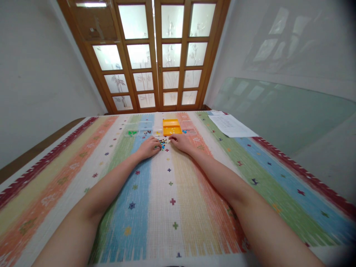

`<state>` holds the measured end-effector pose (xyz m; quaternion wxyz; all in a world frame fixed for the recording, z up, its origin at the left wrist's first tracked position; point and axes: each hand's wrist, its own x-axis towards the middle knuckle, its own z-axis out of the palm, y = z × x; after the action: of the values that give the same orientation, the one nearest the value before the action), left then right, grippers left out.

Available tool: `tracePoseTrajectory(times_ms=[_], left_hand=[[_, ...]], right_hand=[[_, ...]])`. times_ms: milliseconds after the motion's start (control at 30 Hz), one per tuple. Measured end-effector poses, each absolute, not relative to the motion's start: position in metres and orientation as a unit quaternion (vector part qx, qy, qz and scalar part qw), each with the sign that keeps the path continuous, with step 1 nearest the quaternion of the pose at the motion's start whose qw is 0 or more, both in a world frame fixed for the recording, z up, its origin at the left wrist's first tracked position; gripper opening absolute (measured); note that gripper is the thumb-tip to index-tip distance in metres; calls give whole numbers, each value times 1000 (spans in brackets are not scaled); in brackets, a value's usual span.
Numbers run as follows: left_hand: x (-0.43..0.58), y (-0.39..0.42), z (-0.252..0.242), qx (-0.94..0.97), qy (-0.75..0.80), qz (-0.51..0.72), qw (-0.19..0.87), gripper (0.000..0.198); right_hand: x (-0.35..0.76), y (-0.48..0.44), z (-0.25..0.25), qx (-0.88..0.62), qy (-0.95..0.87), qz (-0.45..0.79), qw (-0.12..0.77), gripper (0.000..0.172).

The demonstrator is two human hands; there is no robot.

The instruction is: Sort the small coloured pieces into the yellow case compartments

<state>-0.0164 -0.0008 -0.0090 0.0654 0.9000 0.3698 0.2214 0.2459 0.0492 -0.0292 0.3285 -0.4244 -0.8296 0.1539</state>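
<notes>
A small pile of tiny mixed-colour pieces, perhaps beads (pixel 162 142), lies on the striped tablecloth between my hands. My left hand (pixel 150 148) rests at the pile's left side, its fingers curled in and their tips at the pieces. From the right, my right hand (pixel 180 142) reaches to the pile's edge with thumb and fingers drawn together. Whatever either hand holds is too small to make out. Just beyond the pile stands an open yellow box (pixel 172 130) with a few small pieces in it.
Clear shallow trays flank the yellow box, with green pieces (pixel 132 132), dark pieces (pixel 147 132), yellow pieces (pixel 158 133) and blue pieces (pixel 184 131). Printed paper sheets (pixel 232 126) lie at the far right of the striped tablecloth (pixel 194 207). Beyond the table are wooden glazed doors (pixel 157 55).
</notes>
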Motion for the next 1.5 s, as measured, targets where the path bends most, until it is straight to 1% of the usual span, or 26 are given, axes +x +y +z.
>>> tracePoseTrajectory(times_ms=[133, 300, 533, 667, 833, 967, 1133, 1300, 1400, 1500], left_hand=[[-16, 1, -12, 902, 372, 214, 54, 21], [-18, 3, -14, 888, 403, 215, 47, 21], [-34, 13, -18, 785, 545, 288, 66, 19], [-56, 27, -20, 708, 605, 357, 67, 18], [-86, 43, -26, 618, 649, 425, 126, 17], [-100, 52, -31, 551, 647, 487, 203, 25], [-107, 58, -31, 489, 615, 558, 268, 34], [-111, 57, -27, 459, 601, 572, 317, 46], [-112, 56, -26, 444, 592, 581, 340, 57], [-111, 56, -27, 452, 592, 576, 337, 67]], right_hand=[[240, 46, -29, -396, -842, 168, 325, 24], [237, 42, -29, -379, -861, 147, 306, 22], [237, 37, -24, -381, -862, 143, 302, 24], [236, 33, -21, -383, -860, 139, 306, 23], [229, 24, -15, -360, -880, 136, 277, 21], [222, 16, -13, -319, -907, 123, 244, 20], [218, 13, -15, -281, -927, 105, 224, 19], [218, 14, -17, -275, -933, 96, 213, 19], [218, 15, -18, -278, -933, 101, 206, 18], [218, 15, -18, -277, -933, 102, 206, 18]])
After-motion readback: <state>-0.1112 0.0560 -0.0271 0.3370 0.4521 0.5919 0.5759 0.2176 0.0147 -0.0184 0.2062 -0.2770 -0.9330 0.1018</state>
